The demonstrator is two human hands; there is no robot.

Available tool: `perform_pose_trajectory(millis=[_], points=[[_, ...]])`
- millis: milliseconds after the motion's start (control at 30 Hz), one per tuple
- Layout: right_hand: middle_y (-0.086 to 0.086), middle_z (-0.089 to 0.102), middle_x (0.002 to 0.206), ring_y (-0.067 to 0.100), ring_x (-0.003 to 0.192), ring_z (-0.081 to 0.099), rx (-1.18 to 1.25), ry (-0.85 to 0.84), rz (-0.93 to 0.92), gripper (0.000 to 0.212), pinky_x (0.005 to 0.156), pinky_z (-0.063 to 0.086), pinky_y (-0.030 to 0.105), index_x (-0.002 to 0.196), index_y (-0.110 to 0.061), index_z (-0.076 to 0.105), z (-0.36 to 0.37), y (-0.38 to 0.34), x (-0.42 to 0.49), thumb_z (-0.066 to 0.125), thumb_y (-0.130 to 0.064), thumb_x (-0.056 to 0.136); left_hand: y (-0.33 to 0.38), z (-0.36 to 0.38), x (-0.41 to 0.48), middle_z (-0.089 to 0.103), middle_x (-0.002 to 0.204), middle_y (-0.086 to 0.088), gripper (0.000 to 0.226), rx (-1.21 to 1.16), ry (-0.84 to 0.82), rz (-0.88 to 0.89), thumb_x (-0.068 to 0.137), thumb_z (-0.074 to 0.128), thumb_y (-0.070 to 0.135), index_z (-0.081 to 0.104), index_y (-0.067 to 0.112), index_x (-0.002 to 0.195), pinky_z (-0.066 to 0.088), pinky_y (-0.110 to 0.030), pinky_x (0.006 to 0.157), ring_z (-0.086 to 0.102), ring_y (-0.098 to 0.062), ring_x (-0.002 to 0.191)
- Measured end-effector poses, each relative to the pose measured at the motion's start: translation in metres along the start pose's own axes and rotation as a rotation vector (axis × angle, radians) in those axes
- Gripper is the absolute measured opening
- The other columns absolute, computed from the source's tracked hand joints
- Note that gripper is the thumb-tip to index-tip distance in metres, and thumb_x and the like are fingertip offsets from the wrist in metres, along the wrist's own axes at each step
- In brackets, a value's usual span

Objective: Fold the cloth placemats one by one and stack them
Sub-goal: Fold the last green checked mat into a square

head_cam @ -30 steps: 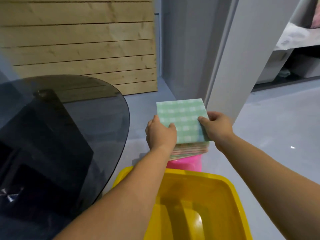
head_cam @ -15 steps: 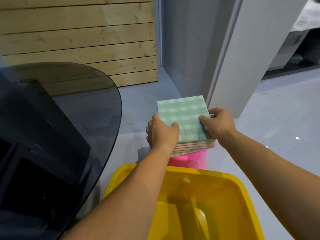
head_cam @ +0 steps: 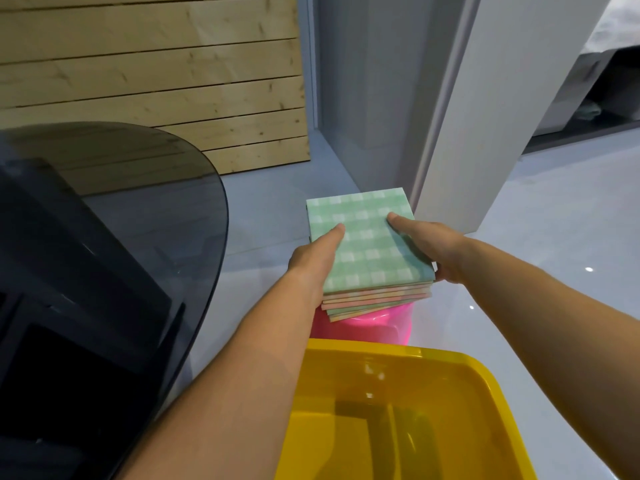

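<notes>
**Both hands holding the folded stack over the pink tub**

You are holding the stack of placemats between your two hands, with a green checked one lying on top and pink and green edges showing beneath it. Your left hand is laying its thumb flat on the top near the left edge; its fingers are hidden below the stack. Your right hand is pressing its thumb on the top while its fingers are curling round the right edge.

A pink tub is sitting directly under your hands; whether the stack is resting on it you cannot tell. A yellow bin is standing between you and your hands, under your forearms. A dark glass table is spreading out left of your left arm. A white pillar is rising just beyond your right hand, and a wood-plank wall is standing farther off beyond your left.

The stack is lying flat, its longer side running away from you and slanting slightly leftward.
</notes>
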State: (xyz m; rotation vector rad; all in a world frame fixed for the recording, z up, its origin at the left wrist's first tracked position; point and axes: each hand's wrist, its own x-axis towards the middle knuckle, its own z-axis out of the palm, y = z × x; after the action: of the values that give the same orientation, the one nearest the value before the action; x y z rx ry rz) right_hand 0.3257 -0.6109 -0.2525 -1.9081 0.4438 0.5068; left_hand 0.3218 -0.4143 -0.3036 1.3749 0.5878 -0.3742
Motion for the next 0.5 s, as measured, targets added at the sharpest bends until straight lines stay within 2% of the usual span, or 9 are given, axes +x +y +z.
perform_pose_trajectory(millis=[100, 267, 400, 500], points=[[0.002, 0.076, 0.099, 0.027, 0.086, 0.074, 0.002, -0.015, -0.001, 0.061, 0.086, 0.057, 0.046, 0.110, -0.018, 0.067, 0.002, 0.001, 0.003, 0.056, -0.071, 0.084, -0.010, 0.001, 0.016, 0.074, 0.115, -0.001, 0.085, 0.014, 0.018, 0.007, 0.043, 0.081, 0.071, 0.069, 0.030, 0.116, 0.056, -0.051, 0.090, 0.072, -0.033, 0.101], [0.005, 0.078, 0.090, 0.027, 0.079, 0.075, 0.007, -0.066, 0.012, 0.055, 0.077, 0.060, 0.041, 0.109, -0.014, 0.066, 0.004, -0.002, -0.002, 0.051, -0.064, 0.091, -0.006, 0.005, -0.005, 0.067, 0.125, -0.002, 0.093, 0.016, -0.009, -0.045, 0.044, 0.076, 0.069, 0.061, 0.029, 0.127, 0.052, -0.054, 0.095, 0.066, -0.035, 0.112], [0.006, 0.077, 0.094, 0.030, 0.082, 0.075, -0.004, -0.042, 0.036, 0.058, 0.086, 0.058, 0.050, 0.108, -0.015, 0.067, 0.006, 0.008, -0.006, 0.053, -0.068, 0.088, -0.004, 0.001, -0.029, 0.071, 0.121, -0.001, 0.077, 0.017, -0.099, -0.036, 0.049, 0.073, 0.062, 0.066, 0.033, 0.121, 0.053, -0.053, 0.096, 0.068, -0.033, 0.109], [0.004, 0.077, 0.097, 0.029, 0.082, 0.075, 0.003, -0.039, 0.037, 0.059, 0.085, 0.058, 0.048, 0.109, -0.017, 0.067, 0.008, 0.018, -0.012, 0.053, -0.070, 0.087, -0.009, -0.003, -0.030, 0.071, 0.119, 0.001, 0.067, 0.046, -0.072, -0.029, 0.051, 0.071, 0.064, 0.068, 0.040, 0.114, 0.053, -0.052, 0.095, 0.068, -0.031, 0.109]])
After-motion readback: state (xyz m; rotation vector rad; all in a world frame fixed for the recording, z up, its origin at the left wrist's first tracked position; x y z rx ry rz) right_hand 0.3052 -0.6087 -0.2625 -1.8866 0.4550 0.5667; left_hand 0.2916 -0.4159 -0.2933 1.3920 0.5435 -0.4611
